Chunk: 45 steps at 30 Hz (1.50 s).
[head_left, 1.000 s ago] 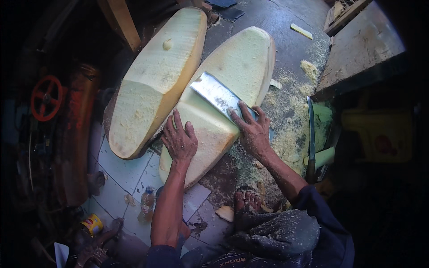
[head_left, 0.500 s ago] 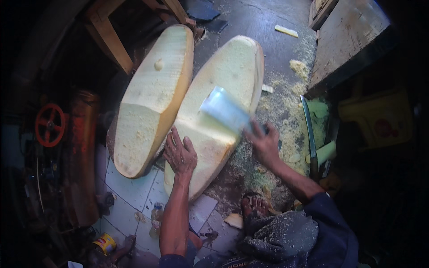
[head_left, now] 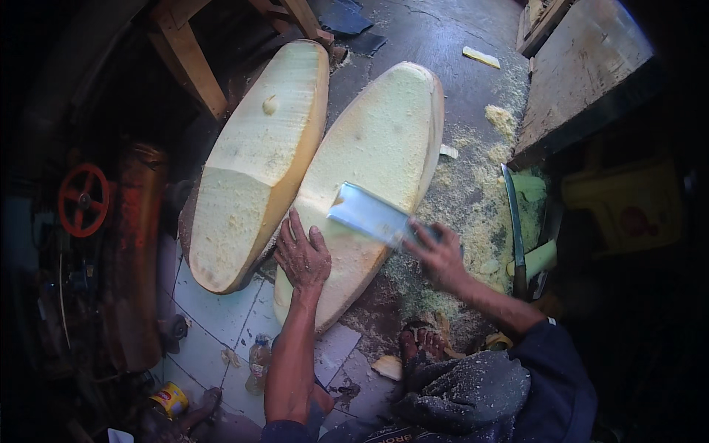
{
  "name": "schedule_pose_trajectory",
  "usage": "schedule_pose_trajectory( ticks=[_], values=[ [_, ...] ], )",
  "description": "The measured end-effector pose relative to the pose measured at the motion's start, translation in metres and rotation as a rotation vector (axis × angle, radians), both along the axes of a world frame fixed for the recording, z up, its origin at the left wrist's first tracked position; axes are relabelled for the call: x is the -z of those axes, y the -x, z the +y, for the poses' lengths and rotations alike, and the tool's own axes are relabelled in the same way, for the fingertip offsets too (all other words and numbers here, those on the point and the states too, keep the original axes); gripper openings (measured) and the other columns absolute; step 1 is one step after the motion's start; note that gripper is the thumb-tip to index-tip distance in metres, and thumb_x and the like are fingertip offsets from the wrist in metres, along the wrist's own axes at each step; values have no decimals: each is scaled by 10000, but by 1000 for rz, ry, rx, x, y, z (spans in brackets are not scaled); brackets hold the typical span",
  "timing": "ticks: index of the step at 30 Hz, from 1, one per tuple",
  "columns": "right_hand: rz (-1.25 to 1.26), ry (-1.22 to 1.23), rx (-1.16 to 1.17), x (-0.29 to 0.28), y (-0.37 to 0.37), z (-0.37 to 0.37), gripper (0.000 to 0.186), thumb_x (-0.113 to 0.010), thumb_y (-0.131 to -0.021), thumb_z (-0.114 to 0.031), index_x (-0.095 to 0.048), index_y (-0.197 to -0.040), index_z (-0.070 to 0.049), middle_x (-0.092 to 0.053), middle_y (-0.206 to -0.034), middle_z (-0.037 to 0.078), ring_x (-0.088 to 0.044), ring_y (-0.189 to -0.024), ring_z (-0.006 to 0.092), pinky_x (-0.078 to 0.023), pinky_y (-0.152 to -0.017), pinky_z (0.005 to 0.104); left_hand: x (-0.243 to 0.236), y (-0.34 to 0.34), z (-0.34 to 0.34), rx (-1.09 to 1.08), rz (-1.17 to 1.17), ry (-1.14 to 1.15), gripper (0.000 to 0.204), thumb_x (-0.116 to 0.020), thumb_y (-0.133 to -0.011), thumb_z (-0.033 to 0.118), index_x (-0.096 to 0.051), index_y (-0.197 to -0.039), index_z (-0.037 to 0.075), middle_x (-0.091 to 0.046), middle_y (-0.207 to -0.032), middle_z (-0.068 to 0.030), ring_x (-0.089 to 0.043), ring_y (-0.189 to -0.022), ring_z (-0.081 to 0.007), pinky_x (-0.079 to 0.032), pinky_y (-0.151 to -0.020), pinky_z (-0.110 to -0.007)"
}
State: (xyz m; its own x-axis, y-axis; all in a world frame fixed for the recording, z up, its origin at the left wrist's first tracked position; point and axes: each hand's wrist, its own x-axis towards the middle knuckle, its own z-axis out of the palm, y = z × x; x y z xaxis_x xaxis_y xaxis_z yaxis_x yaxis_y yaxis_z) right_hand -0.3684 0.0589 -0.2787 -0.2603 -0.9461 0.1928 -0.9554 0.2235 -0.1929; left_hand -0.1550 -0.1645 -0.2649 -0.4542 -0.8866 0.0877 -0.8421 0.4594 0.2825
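A long, rounded pale-yellow foam pad (head_left: 369,140) lies slanted in front of me, with a raised ridge partway along it. My left hand (head_left: 303,255) rests on its near left part, fingers spread. In my right hand (head_left: 437,255), at the pad's right edge, is the dark handle of a flat, rectangular silvery-blue tool (head_left: 365,214). The tool's wide face lies over the pad near the ridge, slightly blurred. Just left is a second similar foam pad (head_left: 255,159) with a small round lump on it.
Foam crumbs (head_left: 473,192) cover the floor to the right, where a long curved knife (head_left: 513,214) lies beside foam scraps. A wooden box (head_left: 583,74) stands far right. Near my left arm is a clear bottle (head_left: 258,363); a yellow can (head_left: 170,399) sits farther left.
The flat tool has moved down the pad toward me, from beyond the ridge to around it, and its angle has flattened. My left hand still presses on the pad.
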Motion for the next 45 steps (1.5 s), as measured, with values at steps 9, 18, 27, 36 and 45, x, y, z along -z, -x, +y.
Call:
schedule_pose_trajectory(
  ticks=[9,18,27,36,45],
  values=[
    [71,79,165,12,7,-6,680,-673,-882,31,-625,-1448,-342,-563,-1562,71,-500,-1265,339,-434,-920,474,3,-2,4,49,-96,11,660,-471,-1060,406,-314,-1634,119,-433,-1528,-225,-451,-1370,-428,-342,-1094,-643],
    [-46,29,-175,18,10,-5,660,-676,-881,25,-617,-1436,-327,-549,-1566,81,-545,-1231,375,-471,-927,507,4,1,8,4,-64,24,651,-446,-1068,427,-322,-1633,128,-405,-1563,-214,-439,-1388,-425,-337,-1096,-653],
    [120,-5,28,24,13,-6,647,-615,-911,37,-621,-1448,-324,-472,-1641,78,-535,-1230,360,-472,-934,503,7,-1,7,32,-44,54,657,-473,-1057,423,-325,-1630,135,-412,-1544,-212,-443,-1382,-415,-342,-1094,-651],
    [90,-12,81,14,33,-10,719,-622,-926,43,-546,-1528,-343,-405,-1686,18,-477,-1289,353,-402,-1011,537,2,-1,7,21,-23,58,673,-518,-1038,393,-335,-1623,115,-444,-1516,-217,-468,-1352,-416,-353,-1076,-659],
    [3,91,174,5,20,-16,751,-573,-938,46,-512,-1551,-384,-448,-1661,28,-479,-1249,373,-434,-965,536,7,-1,7,1,11,80,665,-530,-1032,390,-359,-1621,134,-437,-1541,-218,-467,-1365,-436,-344,-1087,-662]
  ],
)
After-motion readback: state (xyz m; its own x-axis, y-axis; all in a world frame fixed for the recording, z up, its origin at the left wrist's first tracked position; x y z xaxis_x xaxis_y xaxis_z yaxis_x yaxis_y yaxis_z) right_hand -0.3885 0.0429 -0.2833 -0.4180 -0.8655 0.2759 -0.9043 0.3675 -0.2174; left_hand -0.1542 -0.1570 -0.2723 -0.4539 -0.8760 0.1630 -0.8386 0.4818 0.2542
